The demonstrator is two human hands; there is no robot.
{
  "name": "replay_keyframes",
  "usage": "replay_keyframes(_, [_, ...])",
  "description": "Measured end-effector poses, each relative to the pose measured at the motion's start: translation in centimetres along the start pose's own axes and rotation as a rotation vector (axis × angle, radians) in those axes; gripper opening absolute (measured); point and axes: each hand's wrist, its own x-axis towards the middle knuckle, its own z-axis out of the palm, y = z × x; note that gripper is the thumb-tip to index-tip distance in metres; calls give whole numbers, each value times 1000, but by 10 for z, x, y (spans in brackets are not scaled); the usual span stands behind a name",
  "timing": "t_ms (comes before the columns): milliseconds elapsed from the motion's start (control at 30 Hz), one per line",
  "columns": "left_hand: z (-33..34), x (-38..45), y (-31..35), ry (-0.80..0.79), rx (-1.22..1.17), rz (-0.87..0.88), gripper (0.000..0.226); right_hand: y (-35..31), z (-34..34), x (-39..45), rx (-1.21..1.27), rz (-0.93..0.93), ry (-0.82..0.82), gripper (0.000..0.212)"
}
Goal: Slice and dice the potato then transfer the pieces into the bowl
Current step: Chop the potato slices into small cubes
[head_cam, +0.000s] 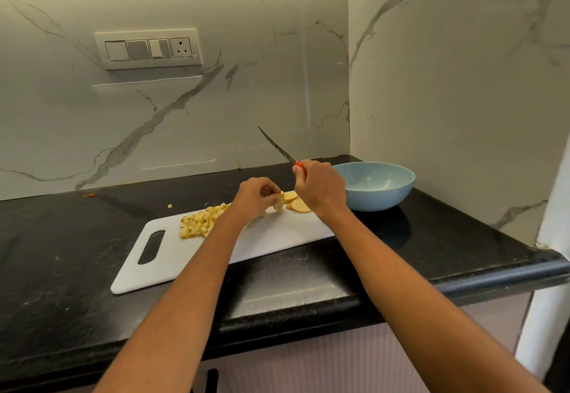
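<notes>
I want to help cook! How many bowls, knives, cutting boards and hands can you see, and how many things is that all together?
Bowl: 1
Knife: 1
Board: 1
Hands: 2, the left hand and the right hand
Total: 5
The potato bits are too many and too small to count.

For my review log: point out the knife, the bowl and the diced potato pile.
knife (276,145), head view, mid blade.
bowl (398,196), head view, outer wall.
diced potato pile (200,221), head view, centre of heap.
</notes>
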Motion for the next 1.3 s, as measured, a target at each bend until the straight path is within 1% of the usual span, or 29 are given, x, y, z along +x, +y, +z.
replay_keyframes(100, [1, 0, 1, 12, -12, -3, 18, 0, 0, 0, -2, 4, 0, 36])
replay_keyframes(300, [-1, 3, -4, 188, -13, -13, 15, 0, -1, -1, -1, 2, -1, 35])
replay_keyframes(467, [-4, 0, 3, 236, -64, 14, 18, -1, -2, -1, 2, 9, -3, 35])
replay_keyframes(567, [-9, -5, 9, 168, -139, 1, 17, -1, -3, -1, 1, 15, -10, 35])
replay_keyframes(700, [-19, -20, 18, -88, -256, -15, 14, -2, -5, -3, 16, 32, -17, 33])
replay_keyframes(767, [-21, -28, 20, -176, -287, 2, 14, -4, -7, -7, 18, 33, -35, 31])
replay_keyframes(800, [-20, -31, 19, -205, -267, 19, 15, -5, -9, -10, 20, 33, -49, 30])
replay_keyframes(867, [-17, -35, 15, -225, -116, 55, 16, -8, -14, -17, 34, 23, -90, 30])
replay_keyframes(933, [-13, -36, 9, -193, 74, 67, 17, -10, -21, -26, 54, 23, -128, 37])
replay_keyframes(1000, [-11, -37, 3, -134, 176, 34, 22, -10, -30, -37, 60, 41, -142, 41])
replay_keyframes(1033, [-11, -38, 1, -103, 204, 12, 23, -10, -33, -42, 56, 51, -156, 40])
replay_keyframes(1100, [-12, -43, -1, -65, 223, -6, 24, -10, -37, -53, 24, 79, -241, 37])
replay_keyframes(1200, [-11, -54, 0, -73, 252, 19, 22, -15, -41, -67, -85, 113, -393, 31])
replay_keyframes(1300, [-9, -61, -1, -41, 191, 5, 12, -22, -47, -84, -202, 60, -411, 24])
